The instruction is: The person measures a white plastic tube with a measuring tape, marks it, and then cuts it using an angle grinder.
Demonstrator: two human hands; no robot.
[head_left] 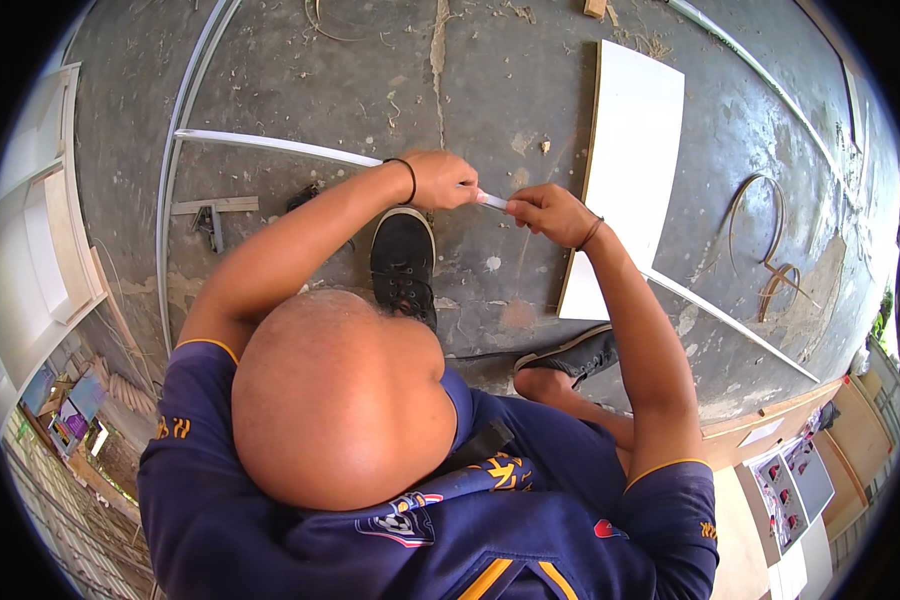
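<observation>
We see a long, slim, pale strip, glossy white and gently bowed by the lens, raised above the grey floor, with the left hand curled around it and the right hand pinching it between thumb and finger. Fingers and the right forearm hide parts of it, and we cannot trace its edge against the white board.

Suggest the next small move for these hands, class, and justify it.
Perhaps slide the right hand slightly outward along the white strip, away from the left hand: both grip it close together, while white stretches show beyond each hand, so a wider hold might steady it.
</observation>
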